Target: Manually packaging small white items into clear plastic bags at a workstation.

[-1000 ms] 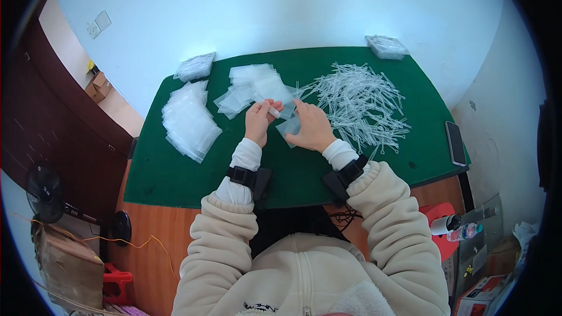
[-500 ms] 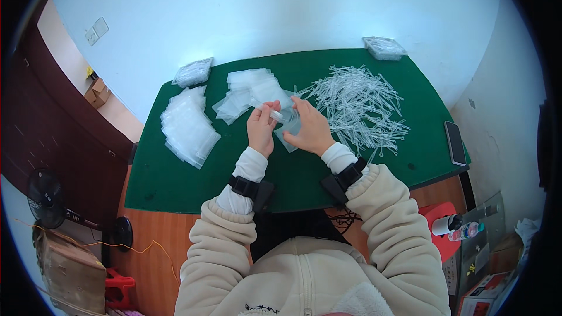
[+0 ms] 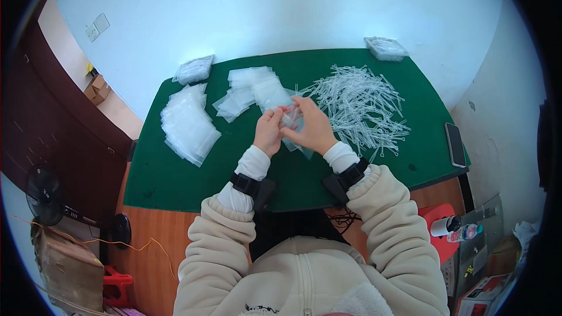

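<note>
Above the middle of the green table, my left hand [image 3: 269,133] pinches a small clear plastic bag [image 3: 291,118]. Opposite it, my right hand [image 3: 316,127] has its thumb and fingers closed on the same bag from the right. Whatever the bag may contain is too hard to make out between the fingers. Just beyond my hands lies a loose heap of clear flat bags [image 3: 252,89], partly covered by my fingers. Right of my right hand spreads a big pile of thin clear plastic sticks with looped ends [image 3: 360,102].
A fanned stack of filled-looking clear bags [image 3: 188,127] lies on the left of the green table [image 3: 175,190]. Clear packs stand at the back left [image 3: 194,70] and back right [image 3: 386,48]. A phone [image 3: 455,144] rests by the right edge; a red stool [image 3: 439,225] is below.
My hands have come closer together around the bag. My left hand has shifted slightly right, and the right fingers have closed in on the plastic.
</note>
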Motion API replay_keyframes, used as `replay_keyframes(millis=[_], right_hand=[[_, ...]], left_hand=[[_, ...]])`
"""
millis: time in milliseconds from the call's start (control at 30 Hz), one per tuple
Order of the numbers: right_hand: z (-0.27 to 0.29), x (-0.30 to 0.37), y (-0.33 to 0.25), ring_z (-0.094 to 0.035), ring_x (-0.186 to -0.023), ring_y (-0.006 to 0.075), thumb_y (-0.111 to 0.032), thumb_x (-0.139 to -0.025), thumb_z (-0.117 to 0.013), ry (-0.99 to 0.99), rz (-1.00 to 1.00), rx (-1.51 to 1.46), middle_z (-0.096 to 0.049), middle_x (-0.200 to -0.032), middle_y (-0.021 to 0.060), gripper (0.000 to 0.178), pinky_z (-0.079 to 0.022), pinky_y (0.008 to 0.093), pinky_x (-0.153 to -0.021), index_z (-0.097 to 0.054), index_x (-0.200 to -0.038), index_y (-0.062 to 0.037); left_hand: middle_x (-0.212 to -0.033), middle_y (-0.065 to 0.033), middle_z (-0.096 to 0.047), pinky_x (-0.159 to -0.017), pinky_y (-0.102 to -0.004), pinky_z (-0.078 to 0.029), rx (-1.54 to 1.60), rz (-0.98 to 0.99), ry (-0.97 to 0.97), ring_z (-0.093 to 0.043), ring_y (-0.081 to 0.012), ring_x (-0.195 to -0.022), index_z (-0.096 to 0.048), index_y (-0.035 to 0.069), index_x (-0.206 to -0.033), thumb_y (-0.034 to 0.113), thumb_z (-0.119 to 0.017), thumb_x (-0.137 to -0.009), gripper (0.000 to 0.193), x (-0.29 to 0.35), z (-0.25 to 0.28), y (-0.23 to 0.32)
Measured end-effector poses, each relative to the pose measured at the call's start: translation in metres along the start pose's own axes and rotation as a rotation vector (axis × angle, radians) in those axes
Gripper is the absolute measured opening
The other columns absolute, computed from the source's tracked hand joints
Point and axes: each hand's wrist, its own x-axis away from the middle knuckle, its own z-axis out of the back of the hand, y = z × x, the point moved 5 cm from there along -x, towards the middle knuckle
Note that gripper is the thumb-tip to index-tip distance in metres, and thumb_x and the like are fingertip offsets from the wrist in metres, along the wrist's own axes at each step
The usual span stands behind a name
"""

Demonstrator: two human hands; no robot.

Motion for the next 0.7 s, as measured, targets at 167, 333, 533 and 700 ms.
replay_keyframes(millis=[167,333,533,700], right_hand=[[0.006,-0.006,0.048,-0.054,-0.063,0.0142,-0.03,-0.072,-0.067,0.006,-0.247,-0.19,-0.056,-0.075,0.0048,0.039,-0.042,0.0259,-0.053,-0.054,-0.098,-0.0038],[-0.019,0.008,0.061,-0.042,-0.047,0.0049,-0.025,-0.083,-0.058,-0.334,-0.74,-0.957,-0.052,-0.062,-0.0017,0.02,-0.031,0.0184,-0.042,-0.055,-0.082,-0.0053],[-0.027,0.011,0.05,-0.04,-0.046,0.0031,-0.02,-0.084,-0.057,-0.474,-0.626,-0.897,-0.052,-0.062,-0.0024,0.017,-0.028,0.018,-0.041,-0.054,-0.076,-0.0054],[-0.025,0.009,0.057,-0.04,-0.048,0.0022,-0.018,-0.083,-0.059,-0.417,-0.623,-0.859,-0.051,-0.062,-0.0037,0.015,-0.029,0.018,-0.042,-0.055,-0.077,-0.0056]], left_hand=[[-0.103,-0.0081,-0.059,-0.071,-0.0318,-0.051,-0.081,0.244,-0.12,-0.06,-0.0211,-0.092,-0.05,0.003,-0.106,0.022,-0.046,-0.092,0.024,0.01,-0.01,0.012],[-0.105,-0.0092,-0.06,-0.069,-0.0292,-0.051,-0.353,0.482,-0.394,-0.063,-0.0213,-0.088,-0.051,0.004,-0.106,0.025,-0.049,-0.09,0.026,0.028,-0.024,0.005],[-0.104,-0.0086,-0.061,-0.067,-0.0265,-0.05,-0.482,0.515,-0.438,-0.063,-0.0204,-0.086,-0.051,0.004,-0.106,0.027,-0.05,-0.09,0.028,0.032,-0.026,0.001],[-0.098,-0.0058,-0.061,-0.067,-0.0259,-0.05,-0.432,0.485,-0.399,-0.062,-0.017,-0.081,-0.051,0.004,-0.104,0.024,-0.054,-0.088,0.026,0.029,-0.028,0.004]])
